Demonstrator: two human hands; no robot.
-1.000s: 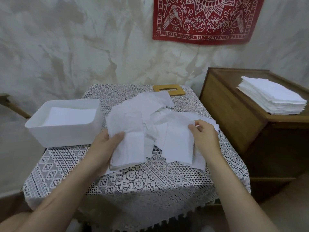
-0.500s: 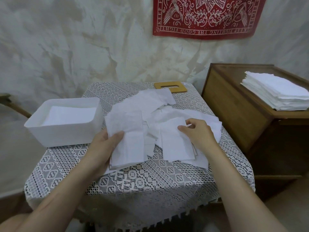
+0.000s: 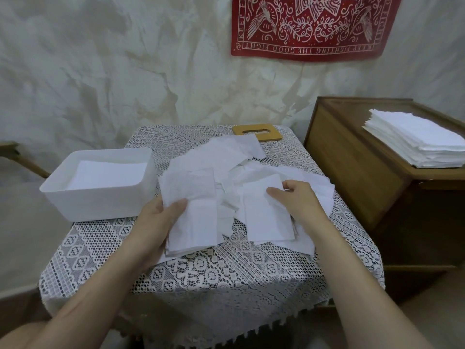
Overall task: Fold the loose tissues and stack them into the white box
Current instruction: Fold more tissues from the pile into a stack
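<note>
Loose white tissues (image 3: 226,157) lie in a heap on the lace-covered table (image 3: 201,273). My left hand (image 3: 156,222) grips the left edge of a small pile of folded tissues (image 3: 196,217), thumb on top. My right hand (image 3: 299,200) pinches the right edge of another folded tissue (image 3: 266,215) lying on the heap. The white box (image 3: 100,197) stands at the table's left edge, open, with flat white tissues (image 3: 108,173) inside.
A wooden lid with a slot (image 3: 256,132) lies at the table's back edge. A wooden cabinet (image 3: 352,159) stands to the right with a tall stack of white tissues (image 3: 412,139) on top. A red cloth (image 3: 314,26) hangs on the wall.
My right hand has slid left over the heap and now holds the folded tissue's upper right edge. My left hand has stayed on its pile.
</note>
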